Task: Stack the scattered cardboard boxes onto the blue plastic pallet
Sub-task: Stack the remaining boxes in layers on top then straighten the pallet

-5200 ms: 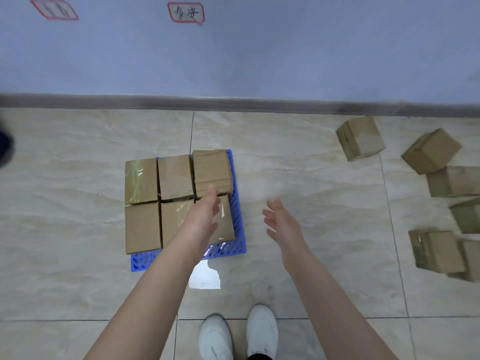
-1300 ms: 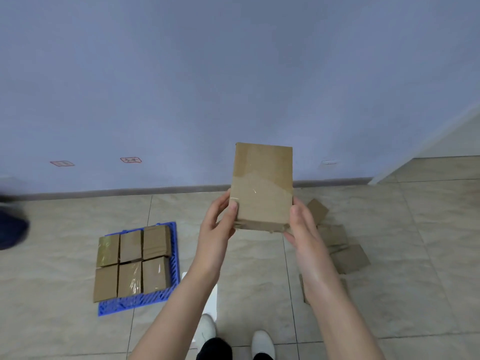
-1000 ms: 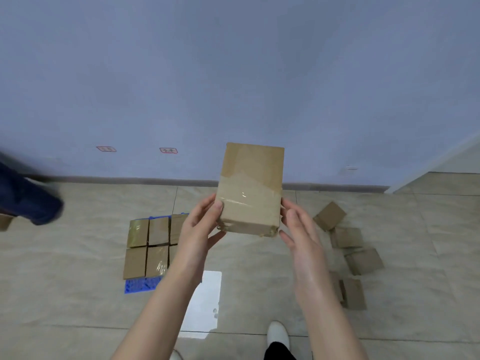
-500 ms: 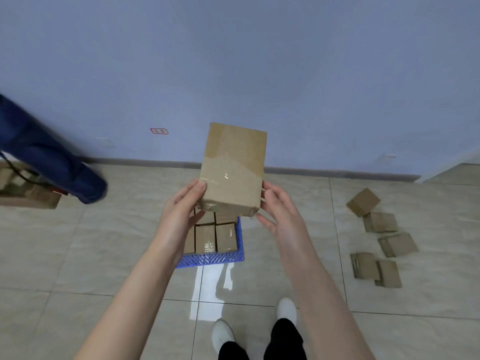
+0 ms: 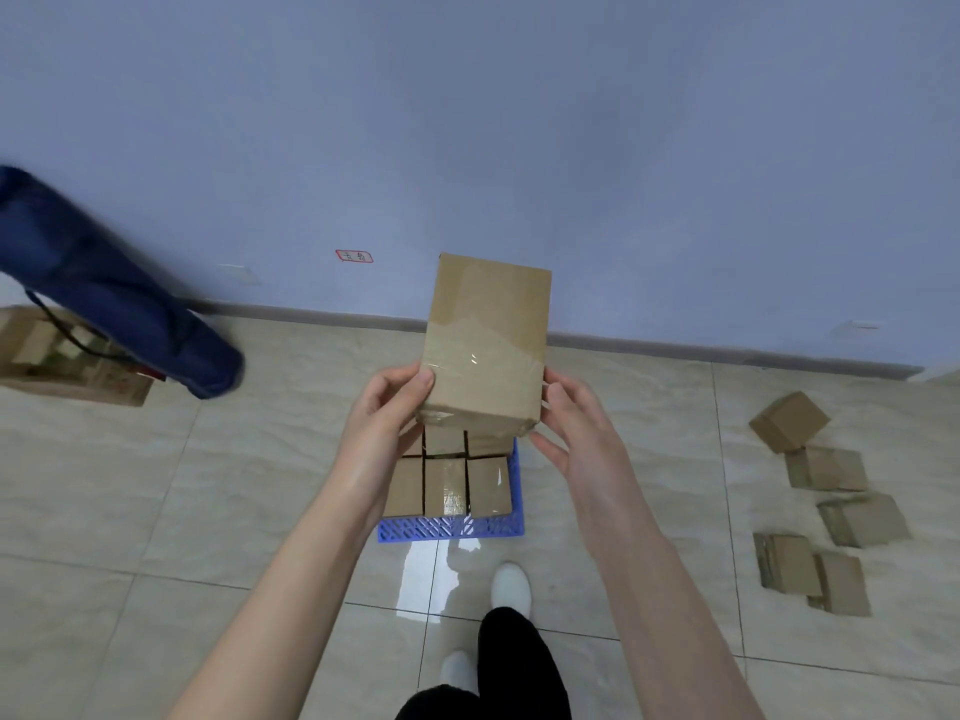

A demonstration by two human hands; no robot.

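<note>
The left hand (image 5: pixel 382 413) gripped the upright cardboard box (image 5: pixel 485 350) by its lower left edge, thumb on the front face. The right hand (image 5: pixel 576 428) cupped the lower right edge, fingers curved beneath the corner. Below both hands lay the blue plastic pallet (image 5: pixel 452 528) carrying packed boxes (image 5: pixel 444 485). Scattered boxes (image 5: pixel 841 470) lay well right of the right hand.

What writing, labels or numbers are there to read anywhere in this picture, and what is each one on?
The red-bordered sticker on the wall: two handwritten characters, too blurred to read.
The held cardboard box: no print shows, only clear tape.
The stacked boxes on the blue plastic pallet: nothing readable.
</note>
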